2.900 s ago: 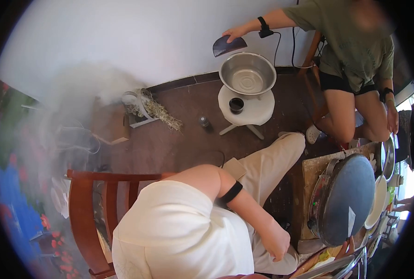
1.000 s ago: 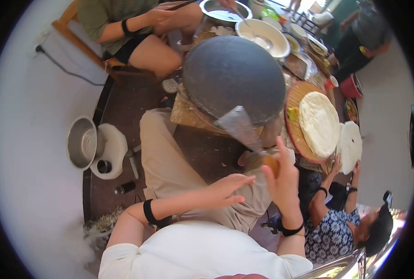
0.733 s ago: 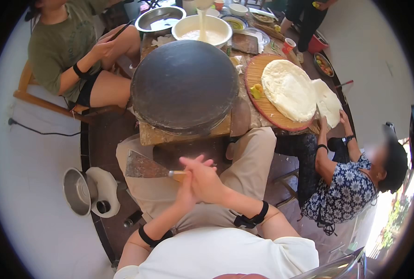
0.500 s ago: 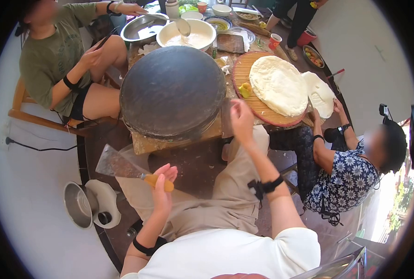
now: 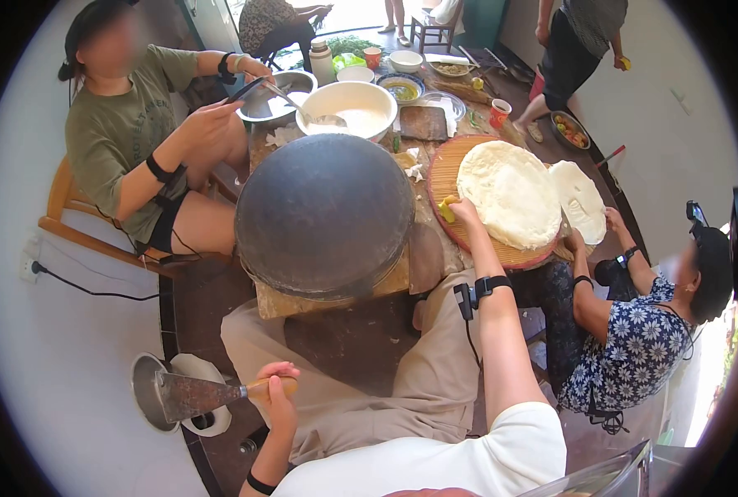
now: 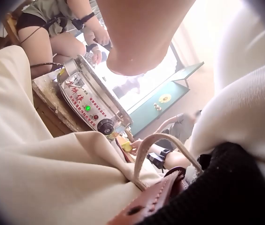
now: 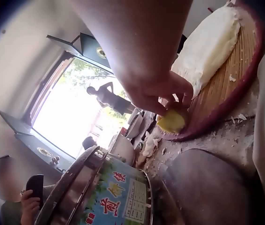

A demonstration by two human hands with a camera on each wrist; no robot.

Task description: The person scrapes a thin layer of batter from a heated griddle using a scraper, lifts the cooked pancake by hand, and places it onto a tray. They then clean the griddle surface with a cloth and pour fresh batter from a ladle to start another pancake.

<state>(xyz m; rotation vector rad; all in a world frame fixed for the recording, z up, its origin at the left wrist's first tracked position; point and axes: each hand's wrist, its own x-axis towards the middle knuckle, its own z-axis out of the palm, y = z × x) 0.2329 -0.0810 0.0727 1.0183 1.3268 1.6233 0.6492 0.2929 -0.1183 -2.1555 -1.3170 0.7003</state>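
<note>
On the far left, the scraper [image 5: 195, 394] has its blade over a metal bowl [image 5: 141, 399] on the floor and hides part of it. The left hand [image 5: 276, 396] is clenched round the scraper's wooden handle, blade pointing left, low beside the person's thigh and well apart from the table. The left wrist view shows neither this hand's fingers nor the scraper, only trouser cloth and the side of the griddle [image 5: 323, 214].

The dark round griddle sits on the table in the middle, between the two hands. To its right, the right hand [image 5: 466, 213] reaches across to the near rim of the woven tray [image 5: 440, 174]. From the head view its fingers cover most of a yellow lump [image 7: 172, 121]. The right wrist view shows the fingertips curled down onto that lump, grasping it where it lies on the tray's edge, just beside the stacked flatbreads [image 5: 508, 192]. What the lump is cannot be made out.
</note>
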